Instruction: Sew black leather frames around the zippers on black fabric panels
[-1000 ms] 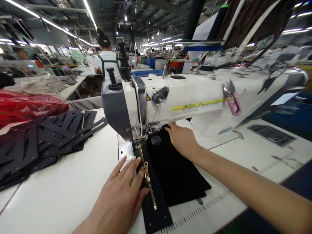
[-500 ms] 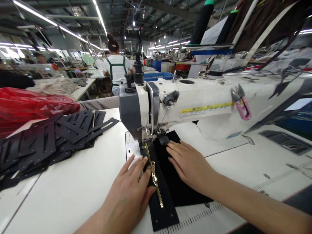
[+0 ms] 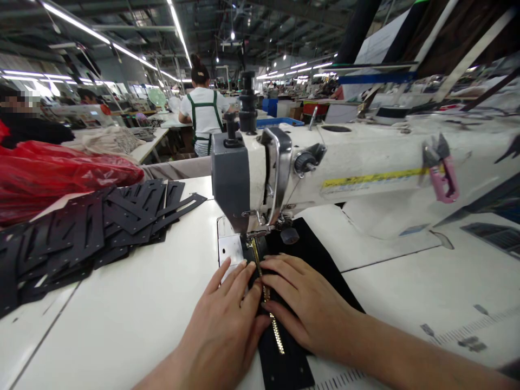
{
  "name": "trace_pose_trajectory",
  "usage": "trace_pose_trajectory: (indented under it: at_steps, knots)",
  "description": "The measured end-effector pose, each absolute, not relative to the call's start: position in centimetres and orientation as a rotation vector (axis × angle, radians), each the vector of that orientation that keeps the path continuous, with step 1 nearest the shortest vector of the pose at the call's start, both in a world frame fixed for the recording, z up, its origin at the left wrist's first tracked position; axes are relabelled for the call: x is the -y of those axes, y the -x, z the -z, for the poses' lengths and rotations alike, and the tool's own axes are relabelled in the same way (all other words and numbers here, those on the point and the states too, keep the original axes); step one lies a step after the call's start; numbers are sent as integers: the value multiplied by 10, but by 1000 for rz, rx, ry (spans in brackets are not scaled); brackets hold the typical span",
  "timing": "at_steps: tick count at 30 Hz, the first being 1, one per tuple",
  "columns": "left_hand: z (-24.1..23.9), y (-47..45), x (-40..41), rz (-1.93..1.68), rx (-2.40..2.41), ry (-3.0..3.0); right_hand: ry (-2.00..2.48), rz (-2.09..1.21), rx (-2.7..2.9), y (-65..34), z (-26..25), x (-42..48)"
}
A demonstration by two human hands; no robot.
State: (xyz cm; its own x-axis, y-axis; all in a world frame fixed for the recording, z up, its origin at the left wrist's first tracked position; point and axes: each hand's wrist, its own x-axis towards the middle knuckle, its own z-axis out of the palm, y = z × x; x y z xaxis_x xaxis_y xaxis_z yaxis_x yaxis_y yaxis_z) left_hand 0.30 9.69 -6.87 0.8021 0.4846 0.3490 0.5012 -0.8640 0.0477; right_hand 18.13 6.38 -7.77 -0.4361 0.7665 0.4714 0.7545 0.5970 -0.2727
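A black fabric piece (image 3: 320, 254) with a gold zipper (image 3: 278, 338) lies under the presser foot of a white sewing machine (image 3: 345, 162). My left hand (image 3: 225, 330) lies flat on the table just left of the zipper, fingers stretched toward the needle. My right hand (image 3: 304, 303) lies flat on the black fabric just right of the zipper, fingers spread and pointing left at it. The two hands nearly touch over the zipper. Neither hand grips anything.
A heap of black cut pieces (image 3: 81, 233) covers the table's left side, with a red plastic bag (image 3: 60, 173) behind it. Pink thread snips (image 3: 442, 173) hang on the machine arm. A person in a white top (image 3: 205, 114) sits at a far table.
My right hand came back from beside the needle and moved left, onto the fabric right next to the zipper. My left hand stayed put. The view shifted closer.
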Motion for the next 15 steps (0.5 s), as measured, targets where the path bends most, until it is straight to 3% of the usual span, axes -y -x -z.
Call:
trace_pose_trajectory:
  at_steps: [7,15]
  knots:
    - [74,-3,-91,506,889,2897,1192,12,2198,-178,83,-60]
    - [69,-3,-93,492,886,2929,1180,-236,2164,-172,79,-55]
